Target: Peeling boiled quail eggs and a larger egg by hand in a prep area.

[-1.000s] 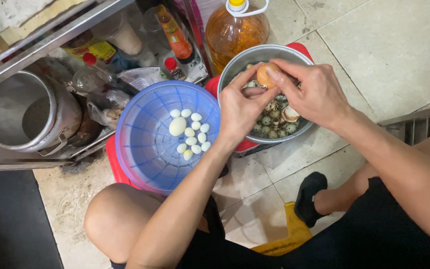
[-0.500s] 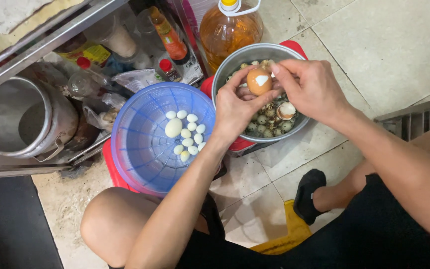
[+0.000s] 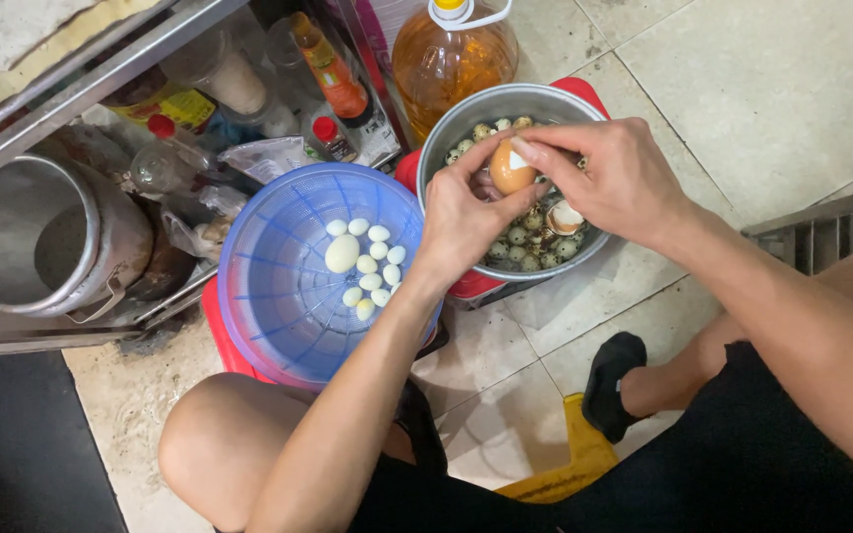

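While both hands, left hand point(image 3: 466, 222) and right hand point(image 3: 619, 178), pinch 1 brown egg point(image 3: 510, 170), the blue basket point(image 3: 278, 296) holds about 10 peeled eggs point(image 3: 365, 262); the speckled eggs point(image 3: 525, 242) in the metal bowl point(image 3: 466, 118) are half hidden.

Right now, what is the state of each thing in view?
Brown egg: partly peeled, held by left hand and right hand.
Metal bowl: holds small speckled eggs and shells.
Blue basket: holds peeled white eggs.
Oil jug: capped, upright.
Steel pot: open, on its side.
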